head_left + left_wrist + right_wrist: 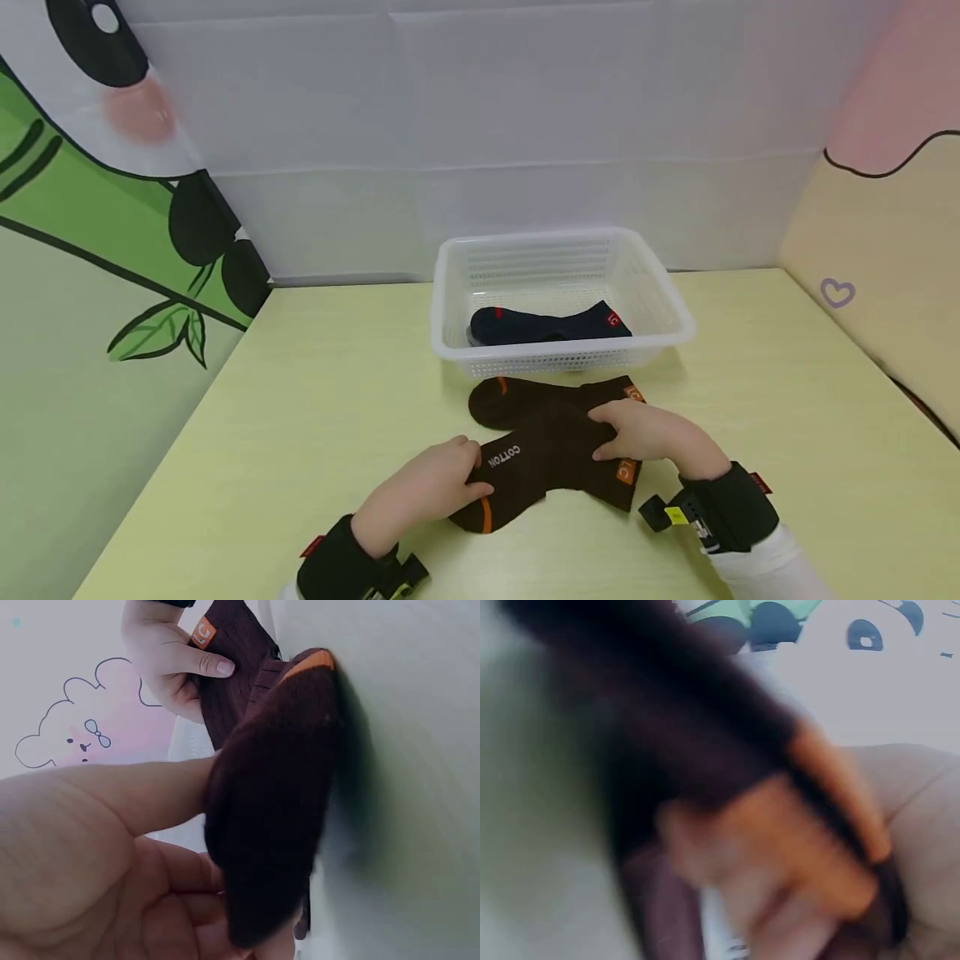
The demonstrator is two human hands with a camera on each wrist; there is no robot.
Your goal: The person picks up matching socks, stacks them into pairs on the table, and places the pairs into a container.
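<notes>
A dark brown sock (543, 454) with "COTTON" lettering and orange marks is stretched sideways between both hands, just above the table. My left hand (431, 483) pinches its toe end; in the left wrist view the thumb lies along one side of the brown fabric, with fingers behind it. At the other end, my right hand (645, 433) grips the leg part near the orange label (626, 472). A second brown sock (517, 400) lies flat on the table just behind, partly covered by the first. The right wrist view is blurred by motion.
Behind the socks stands a white plastic basket (540, 271) with perforated walls. Dark navy socks (543, 327) with red marks lie inside it. The pale wood-look table (360, 367) meets a white backdrop (510, 108) and printed side panels.
</notes>
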